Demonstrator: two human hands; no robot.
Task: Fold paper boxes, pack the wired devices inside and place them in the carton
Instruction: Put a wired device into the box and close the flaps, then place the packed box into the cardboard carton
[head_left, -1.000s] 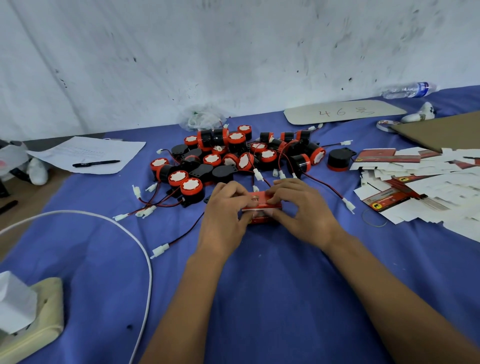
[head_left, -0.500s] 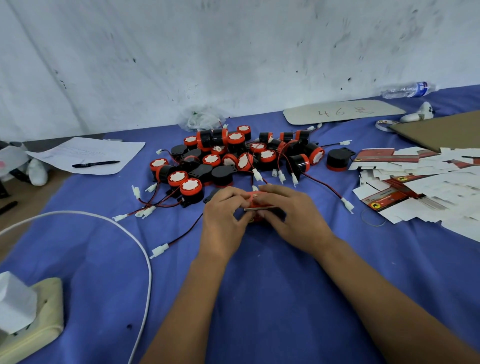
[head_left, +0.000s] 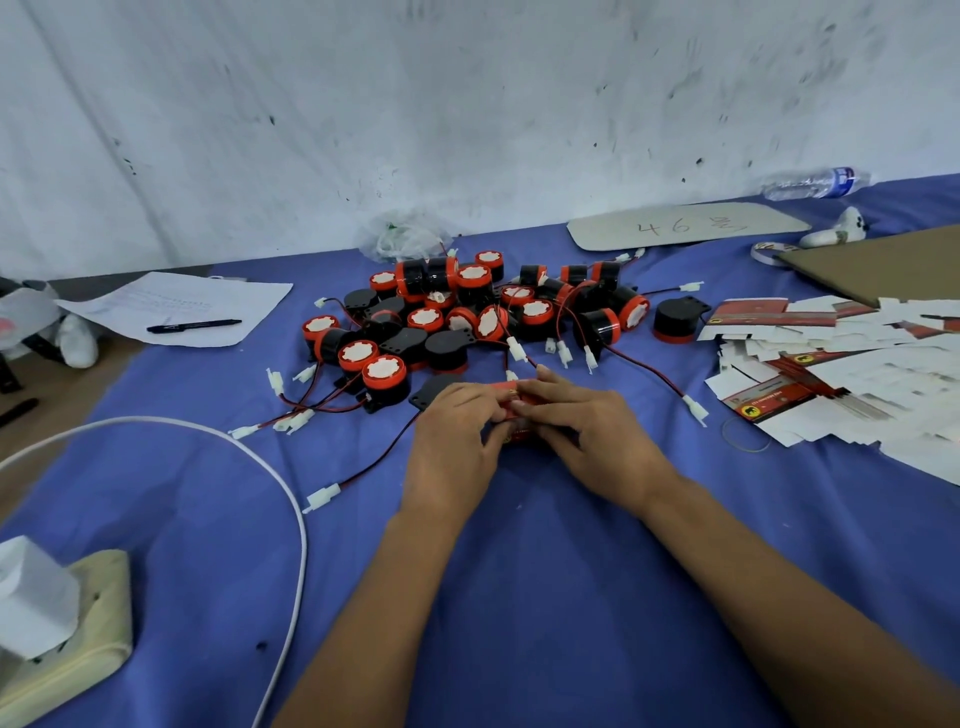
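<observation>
In the head view, near the middle of the cloth (head_left: 519, 597), the left hand (head_left: 457, 441) and right hand (head_left: 592, 436) pinch the small red box (head_left: 519, 410), which looks light, thin and easy to crush, so its edges seem best to hold.

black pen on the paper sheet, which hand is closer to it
Left. The left hand grips the red paper box on the side toward the black pen; the right hand grips the box's far side.
</observation>
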